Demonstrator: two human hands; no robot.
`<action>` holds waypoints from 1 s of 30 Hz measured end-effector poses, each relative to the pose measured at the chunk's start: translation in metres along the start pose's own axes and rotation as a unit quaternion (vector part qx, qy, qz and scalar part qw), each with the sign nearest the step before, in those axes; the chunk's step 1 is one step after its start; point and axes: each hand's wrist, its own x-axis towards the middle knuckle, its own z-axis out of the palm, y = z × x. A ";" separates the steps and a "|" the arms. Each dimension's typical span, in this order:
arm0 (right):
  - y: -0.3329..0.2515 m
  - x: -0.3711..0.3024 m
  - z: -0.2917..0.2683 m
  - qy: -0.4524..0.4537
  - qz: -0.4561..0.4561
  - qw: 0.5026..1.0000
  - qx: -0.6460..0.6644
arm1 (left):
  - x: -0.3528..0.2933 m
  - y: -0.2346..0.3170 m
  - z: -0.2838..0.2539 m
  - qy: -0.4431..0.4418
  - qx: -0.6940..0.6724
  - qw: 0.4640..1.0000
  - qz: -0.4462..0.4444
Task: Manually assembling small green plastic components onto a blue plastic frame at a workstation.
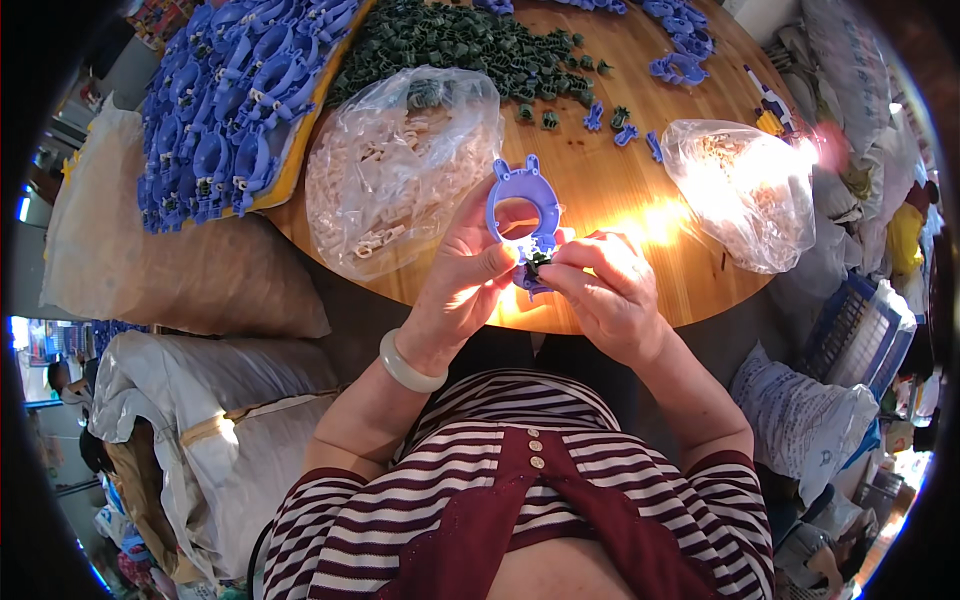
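A blue-violet plastic ring part with two ear-like tabs stands upright in my left hand, gripped between thumb and fingers at its lower left side. At its lower end sits a small dark green plastic piece beside a bright, glaring patch. My right hand is closed in a pinch at that lower end, thumb and forefinger touching the part. What those right fingertips hold is too small and hidden to tell.
The round wooden table bears a heap of dark green pieces, a clear bag of cream-coloured pieces and another clear bag at right. A tray of blue-violet parts is at far left. Sacks crowd the left side.
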 end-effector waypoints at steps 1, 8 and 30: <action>0.001 0.000 0.000 0.000 0.001 1.000 0.000 | 0.000 0.000 0.000 0.007 0.000 1.000 0.000; -0.005 -0.004 0.007 0.027 0.022 0.999 -0.019 | 0.001 0.001 0.001 0.002 0.012 1.000 0.002; -0.021 -0.006 0.010 0.089 0.199 0.972 0.088 | -0.003 -0.005 0.005 0.000 0.073 0.995 0.071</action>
